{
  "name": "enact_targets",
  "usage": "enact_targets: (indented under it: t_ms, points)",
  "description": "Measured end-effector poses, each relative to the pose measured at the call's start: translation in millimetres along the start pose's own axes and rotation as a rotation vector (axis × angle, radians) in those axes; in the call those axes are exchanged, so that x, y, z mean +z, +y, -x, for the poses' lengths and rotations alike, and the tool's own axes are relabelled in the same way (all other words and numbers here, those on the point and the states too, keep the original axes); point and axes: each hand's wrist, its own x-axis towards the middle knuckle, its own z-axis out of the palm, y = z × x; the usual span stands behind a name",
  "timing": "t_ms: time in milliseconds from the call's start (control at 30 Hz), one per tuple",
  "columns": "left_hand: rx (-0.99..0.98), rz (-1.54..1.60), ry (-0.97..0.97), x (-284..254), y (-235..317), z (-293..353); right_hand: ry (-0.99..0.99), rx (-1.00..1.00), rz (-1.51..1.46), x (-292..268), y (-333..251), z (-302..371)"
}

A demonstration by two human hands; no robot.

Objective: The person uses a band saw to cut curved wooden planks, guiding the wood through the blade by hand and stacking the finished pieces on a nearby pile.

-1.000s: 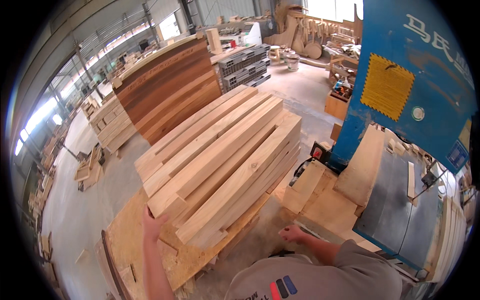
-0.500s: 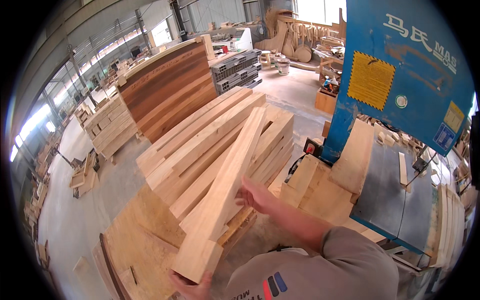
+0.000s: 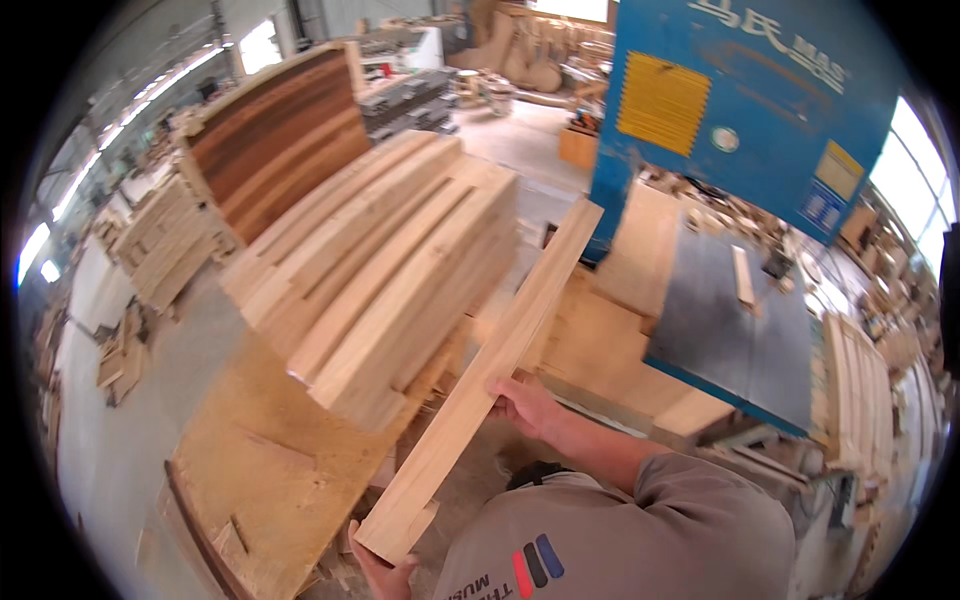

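Observation:
A long pale wooden beam (image 3: 490,365) slants from my body toward the far right, off the stack. Its near end rests in my left hand (image 3: 382,574), whose fingers wrap round the end. My right hand (image 3: 527,405) grips the beam's right side near the middle, thumb at the upper edge. To the left of the beam lies a stack of similar thick timber pieces (image 3: 370,260), some with notched ends.
A plywood sheet (image 3: 240,430) lies below the stack at the left. On the right stands a blue bandsaw (image 3: 760,130) with a dark metal table (image 3: 720,350) bearing a thin wood strip (image 3: 742,275). A reddish-brown panel (image 3: 280,140) stands behind the stack.
Both hands have carried the beam rightward, away from the stack, and its far end has swung toward the bandsaw. The whole view has turned to the right.

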Motion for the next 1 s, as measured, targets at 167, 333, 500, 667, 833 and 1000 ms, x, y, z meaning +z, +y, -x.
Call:
enact_targets:
  t_ms: [167,333,500,667,833,1000]
  points:
    - [-0.38,0.652,-0.243,29,-38,8,0.216,0.003,-0.135,-69,33,103]
    - [-0.608,1.036,-0.431,75,-41,17,0.45,0.016,-0.223,-111,41,179]
    - [-0.491,0.526,-0.703,111,-93,2,0.591,-0.07,-0.294,-178,53,224]
    - [-0.315,0.052,-0.687,133,-120,-16,0.593,0.031,-0.1,-218,34,223]
    - [-0.465,0.102,-0.607,185,-53,20,0.774,-0.04,0.449,-251,-32,278]
    - [-0.527,0.139,-0.483,216,-5,73,0.947,-0.194,0.647,-334,-86,298]
